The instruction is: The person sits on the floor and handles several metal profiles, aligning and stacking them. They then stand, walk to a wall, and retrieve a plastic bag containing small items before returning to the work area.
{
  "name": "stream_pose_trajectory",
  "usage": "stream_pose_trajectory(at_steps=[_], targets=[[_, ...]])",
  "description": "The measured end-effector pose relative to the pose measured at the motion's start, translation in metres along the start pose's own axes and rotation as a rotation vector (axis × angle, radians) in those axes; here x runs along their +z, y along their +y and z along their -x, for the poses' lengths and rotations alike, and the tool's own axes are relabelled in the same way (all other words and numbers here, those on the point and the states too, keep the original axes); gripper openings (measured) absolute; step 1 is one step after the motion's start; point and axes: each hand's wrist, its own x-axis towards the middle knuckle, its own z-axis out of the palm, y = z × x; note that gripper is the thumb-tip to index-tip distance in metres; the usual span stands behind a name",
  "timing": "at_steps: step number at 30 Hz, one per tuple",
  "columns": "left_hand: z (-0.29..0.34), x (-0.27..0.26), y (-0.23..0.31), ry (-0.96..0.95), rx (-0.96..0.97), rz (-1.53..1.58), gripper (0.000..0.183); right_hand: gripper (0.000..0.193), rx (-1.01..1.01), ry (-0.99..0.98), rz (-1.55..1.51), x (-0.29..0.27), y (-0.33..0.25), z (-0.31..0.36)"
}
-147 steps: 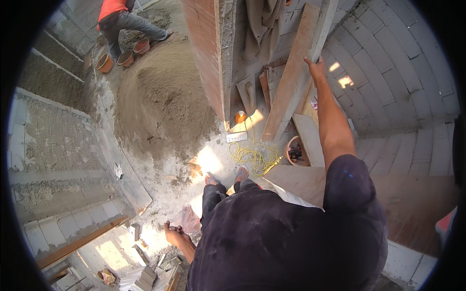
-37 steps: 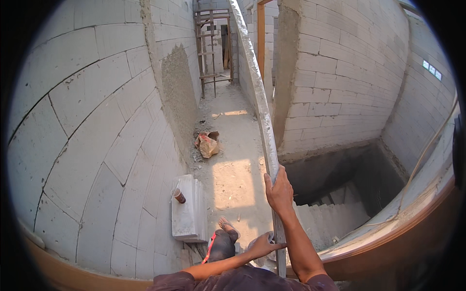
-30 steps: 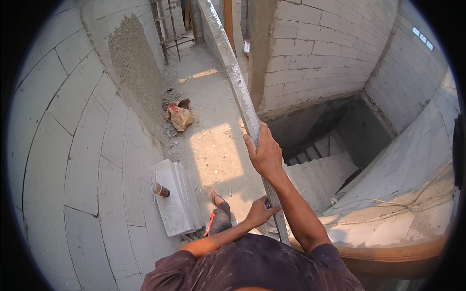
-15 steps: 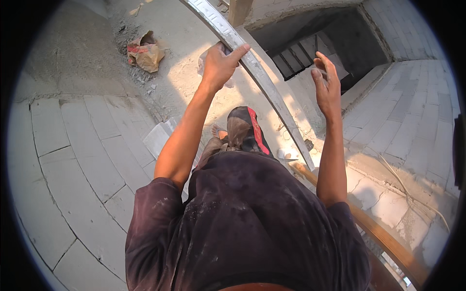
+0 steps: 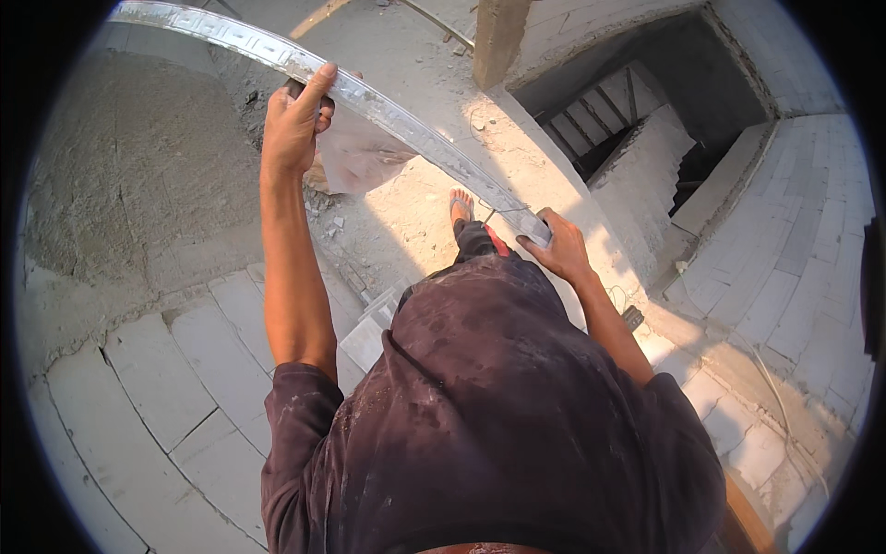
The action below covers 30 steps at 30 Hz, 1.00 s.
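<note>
A long, pale metal straightedge [image 5: 402, 118] runs slantwise across the front of me, from the far left down toward the middle right. My left hand [image 5: 292, 131] is closed around it, with the thumb over the upper face. Below that grip hangs a thin clear plastic sheet [image 5: 360, 164]; whether the fingers hold it too is unclear. At the near end of the straightedge, my right hand [image 5: 565, 249] is closed on the tip, its thumb along the near edge. A thin bent wire [image 5: 489, 214] shows beside this end.
A stairwell opening [image 5: 637, 138] with steps lies at the far right, beside a wooden post [image 5: 499, 42]. Pale block walls [image 5: 175, 406] stand on both sides. A wooden beam [image 5: 744, 519] and a loose cable [image 5: 783, 397] are at the lower right.
My left hand has moved left with the straightedge, which now slants more sideways. My right hand has come down from the open air and taken its near end.
</note>
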Motion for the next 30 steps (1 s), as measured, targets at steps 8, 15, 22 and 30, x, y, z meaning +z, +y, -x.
stream_pose_trajectory(at_steps=[8, 15, 22, 30], targets=[[-0.113, -0.122, 0.04, 0.133, 0.099, -0.156, 0.049, 0.054, -0.345, -0.071, -0.111, 0.028, -0.1, -0.195], [-0.213, -0.155, 0.031, 0.117, -0.128, -0.179, 0.063, 0.092, -0.246, -0.232, 0.099, 0.066, -0.103, -0.336], [-0.317, -0.233, -0.034, 0.072, 0.056, -0.1, 0.059, 0.05, -0.668, 0.277, 0.087, 0.127, -0.159, -0.464], [-0.374, -0.287, -0.047, 0.082, 0.071, -0.101, 0.058, 0.058, -0.273, 0.017, -0.088, 0.14, -0.294, -0.547]])
